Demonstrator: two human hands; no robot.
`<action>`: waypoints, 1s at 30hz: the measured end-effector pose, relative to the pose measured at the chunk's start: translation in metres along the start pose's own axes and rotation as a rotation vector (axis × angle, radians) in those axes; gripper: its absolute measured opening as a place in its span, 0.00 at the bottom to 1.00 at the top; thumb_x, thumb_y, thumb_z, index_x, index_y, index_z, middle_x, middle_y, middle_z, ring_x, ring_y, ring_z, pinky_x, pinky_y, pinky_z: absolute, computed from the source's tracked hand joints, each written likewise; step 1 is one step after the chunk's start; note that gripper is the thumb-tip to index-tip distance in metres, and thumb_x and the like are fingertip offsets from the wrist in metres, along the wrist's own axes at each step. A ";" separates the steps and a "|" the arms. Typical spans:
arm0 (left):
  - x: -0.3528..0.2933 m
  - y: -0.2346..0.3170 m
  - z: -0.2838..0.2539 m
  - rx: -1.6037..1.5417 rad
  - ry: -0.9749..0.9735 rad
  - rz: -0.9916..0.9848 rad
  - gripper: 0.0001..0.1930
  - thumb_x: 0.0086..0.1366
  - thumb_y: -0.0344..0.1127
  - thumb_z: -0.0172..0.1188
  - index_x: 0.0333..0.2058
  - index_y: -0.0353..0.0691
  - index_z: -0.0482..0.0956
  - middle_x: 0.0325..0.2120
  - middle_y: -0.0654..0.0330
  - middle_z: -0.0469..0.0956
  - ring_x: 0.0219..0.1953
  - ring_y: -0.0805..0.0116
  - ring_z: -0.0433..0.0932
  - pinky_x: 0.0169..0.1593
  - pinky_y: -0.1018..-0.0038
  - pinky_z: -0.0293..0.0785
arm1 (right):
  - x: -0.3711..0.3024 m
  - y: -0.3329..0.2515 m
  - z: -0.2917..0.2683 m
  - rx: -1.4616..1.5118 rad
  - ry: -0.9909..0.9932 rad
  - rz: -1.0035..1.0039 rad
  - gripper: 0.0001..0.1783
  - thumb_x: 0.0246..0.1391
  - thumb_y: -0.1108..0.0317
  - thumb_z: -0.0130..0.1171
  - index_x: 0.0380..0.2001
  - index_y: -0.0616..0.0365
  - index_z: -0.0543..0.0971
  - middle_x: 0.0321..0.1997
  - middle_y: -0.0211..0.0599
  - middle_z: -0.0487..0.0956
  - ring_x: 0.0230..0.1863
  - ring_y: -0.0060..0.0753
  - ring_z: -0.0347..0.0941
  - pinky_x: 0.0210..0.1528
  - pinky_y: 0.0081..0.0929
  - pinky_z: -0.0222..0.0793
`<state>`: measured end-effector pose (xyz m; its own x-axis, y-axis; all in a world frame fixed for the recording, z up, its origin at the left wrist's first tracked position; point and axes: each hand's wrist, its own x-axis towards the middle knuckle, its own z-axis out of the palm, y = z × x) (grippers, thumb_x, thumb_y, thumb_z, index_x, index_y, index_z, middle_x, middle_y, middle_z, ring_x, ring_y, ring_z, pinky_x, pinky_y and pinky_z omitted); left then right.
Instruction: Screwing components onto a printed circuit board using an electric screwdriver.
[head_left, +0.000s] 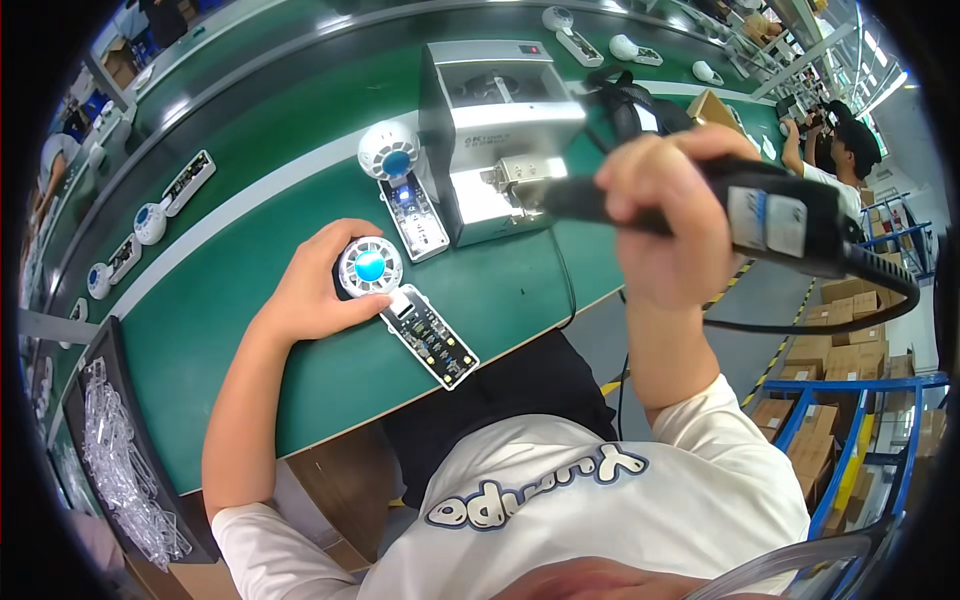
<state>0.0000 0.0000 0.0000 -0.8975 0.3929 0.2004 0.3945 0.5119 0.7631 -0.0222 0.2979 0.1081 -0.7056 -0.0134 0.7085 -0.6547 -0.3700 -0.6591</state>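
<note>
My left hand [312, 285] is curled around the white round head [384, 246] of a small device with a blue centre, which sits on the green table. Joined to that head is an open white casing with a circuit board [436, 338], angled toward the table's near edge. Raised at the right, my right hand [668, 215] grips a black corded electric screwdriver [790, 215]. Its blurred front end points left, at the front of a grey metal screw feeder [500, 135]. A second device of the same kind [412, 215] lies just left of the feeder.
A dark tray [75, 420] of clear plastic parts [125, 470] stands at the left. Several similar devices lie along the far belt [290, 110]. A black cable [570, 275] hangs over the near edge. Boxes [840, 335] and a blue rack [850, 385] stand right, a co-worker [850, 150] beyond.
</note>
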 end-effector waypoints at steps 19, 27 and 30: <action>0.014 -0.009 0.013 0.089 0.095 0.038 0.27 0.51 0.46 0.71 0.45 0.35 0.77 0.39 0.51 0.80 0.37 0.52 0.82 0.41 0.64 0.77 | -0.032 0.029 0.041 0.089 -0.178 0.308 0.19 0.53 0.70 0.50 0.50 0.61 0.68 0.21 0.33 0.68 0.19 0.29 0.65 0.31 0.35 0.68; 0.012 -0.017 0.016 0.065 0.112 0.034 0.27 0.51 0.46 0.72 0.44 0.35 0.77 0.39 0.50 0.81 0.36 0.51 0.82 0.40 0.64 0.78 | -0.034 0.038 0.044 0.059 -0.217 0.344 0.18 0.54 0.71 0.51 0.49 0.61 0.68 0.21 0.34 0.69 0.19 0.29 0.66 0.31 0.35 0.69; 0.010 -0.015 0.017 0.066 0.116 0.036 0.27 0.51 0.46 0.72 0.45 0.35 0.77 0.39 0.50 0.80 0.36 0.51 0.82 0.40 0.64 0.78 | -0.036 0.038 0.047 0.034 -0.223 0.342 0.18 0.54 0.71 0.51 0.49 0.61 0.68 0.21 0.34 0.68 0.19 0.29 0.66 0.31 0.35 0.69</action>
<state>-0.0118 0.0089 -0.0197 -0.8978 0.3231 0.2992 0.4354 0.5500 0.7127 -0.0086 0.2405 0.0697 -0.8026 -0.3410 0.4894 -0.3804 -0.3394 -0.8603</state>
